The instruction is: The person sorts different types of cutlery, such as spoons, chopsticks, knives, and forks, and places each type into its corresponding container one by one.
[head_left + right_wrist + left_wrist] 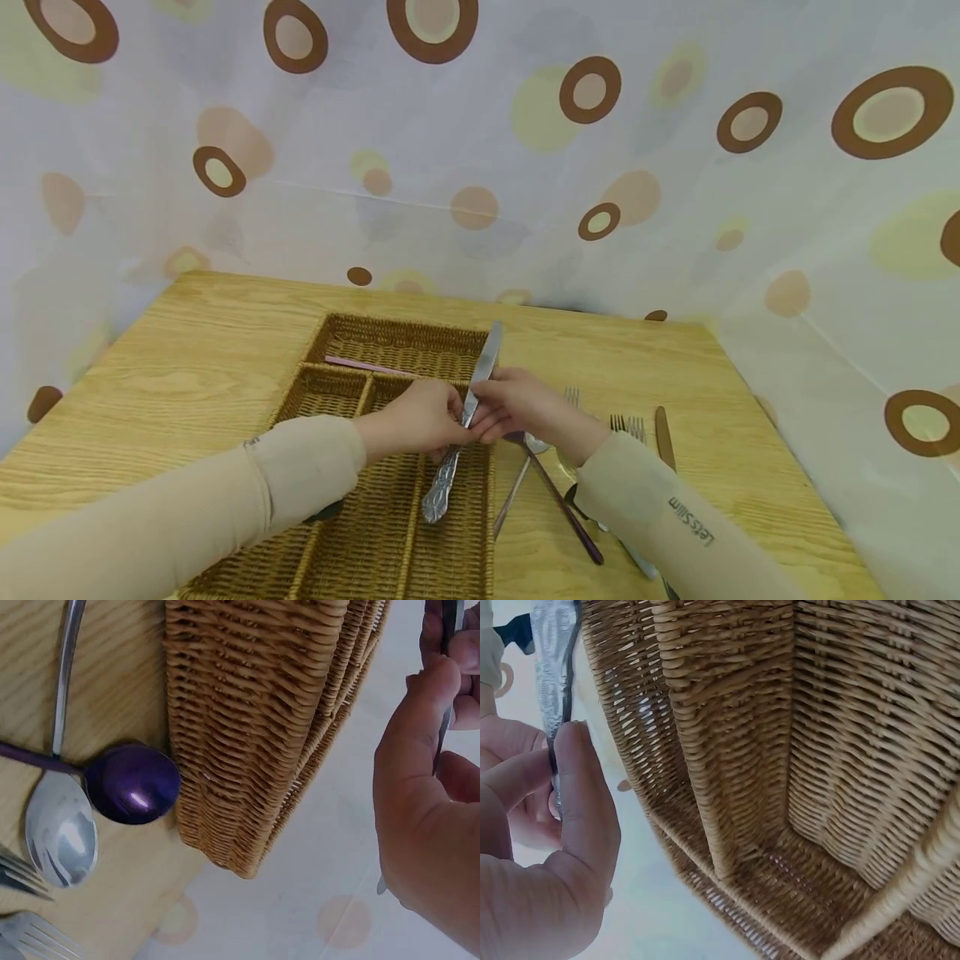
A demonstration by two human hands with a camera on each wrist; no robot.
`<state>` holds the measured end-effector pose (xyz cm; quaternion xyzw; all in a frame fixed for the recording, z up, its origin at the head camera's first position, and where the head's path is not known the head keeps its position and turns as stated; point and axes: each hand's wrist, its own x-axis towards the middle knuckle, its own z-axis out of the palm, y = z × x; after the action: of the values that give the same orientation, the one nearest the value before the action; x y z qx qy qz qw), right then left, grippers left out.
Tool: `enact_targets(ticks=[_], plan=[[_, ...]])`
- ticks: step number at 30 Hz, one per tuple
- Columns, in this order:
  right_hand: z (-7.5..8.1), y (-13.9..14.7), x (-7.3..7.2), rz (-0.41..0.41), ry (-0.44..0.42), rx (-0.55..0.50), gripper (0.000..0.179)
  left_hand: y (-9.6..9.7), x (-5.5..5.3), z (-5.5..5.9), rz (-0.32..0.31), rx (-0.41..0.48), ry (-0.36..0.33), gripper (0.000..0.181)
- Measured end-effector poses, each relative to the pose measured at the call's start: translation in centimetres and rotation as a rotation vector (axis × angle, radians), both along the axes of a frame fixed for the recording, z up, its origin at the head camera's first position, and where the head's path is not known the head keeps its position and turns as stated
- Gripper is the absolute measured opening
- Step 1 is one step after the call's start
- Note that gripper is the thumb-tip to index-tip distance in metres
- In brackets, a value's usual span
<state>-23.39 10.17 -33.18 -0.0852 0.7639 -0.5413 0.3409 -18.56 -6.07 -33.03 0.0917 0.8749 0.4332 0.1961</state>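
Both hands hold one silver table knife (pixel 440 492) over the right side of a wicker cutlery tray (pixel 408 533). It slants, with the ornate handle toward me and the blade pointing away. My left hand (pixel 416 417) pinches the handle between thumb and fingers; the left wrist view shows the embossed handle (pixel 553 660) rising beyond that grip. Close by, my right hand (pixel 528 404) grips the knife around where blade and handle meet. In the right wrist view, the thumb of the right hand (pixel 420 787) presses along the knife's thin edge.
A pink slender utensil (pixel 367 365) lies in the tray's back compartment. On the wooden table right of the tray are a purple spoon (pixel 131 784), a silver spoon (pixel 64 832), several forks (pixel 636 429) and a brown-toned utensil (pixel 663 437). Patterned cloth (pixel 480 150) hangs behind.
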Motion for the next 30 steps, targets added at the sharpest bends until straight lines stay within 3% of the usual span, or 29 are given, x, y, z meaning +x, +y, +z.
enact_targets(ticks=[3,6,10,17,19,24,30], plan=[[0.2,0.2,-0.1,0.006,0.036,0.031,0.042,-0.8,0.3,0.1,-0.006,-0.042,0.017,0.017],[0.4,1.1,-0.2,0.007,0.058,0.049,0.050,-2.1,0.6,0.1,0.031,-0.054,0.000,0.015],[0.4,3.2,-0.4,0.004,0.074,0.071,0.052,-4.8,1.0,0.2,0.080,-0.082,-0.029,0.013],[0.4,7.1,-0.7,-0.024,0.088,0.113,0.056,-9.9,2.1,-0.5,0.133,-0.186,-0.054,0.037],[0.4,7.9,-0.8,-0.031,0.091,0.121,0.058,-10.9,2.6,-0.9,0.132,-0.201,-0.065,0.036],[0.3,9.1,-0.8,-0.052,0.087,0.141,0.060,-12.5,3.8,-1.9,0.111,-0.264,-0.106,0.030],[0.4,9.6,-0.8,-0.061,0.096,0.153,0.057,-13.0,4.8,-2.8,0.101,-0.325,-0.151,0.022]])
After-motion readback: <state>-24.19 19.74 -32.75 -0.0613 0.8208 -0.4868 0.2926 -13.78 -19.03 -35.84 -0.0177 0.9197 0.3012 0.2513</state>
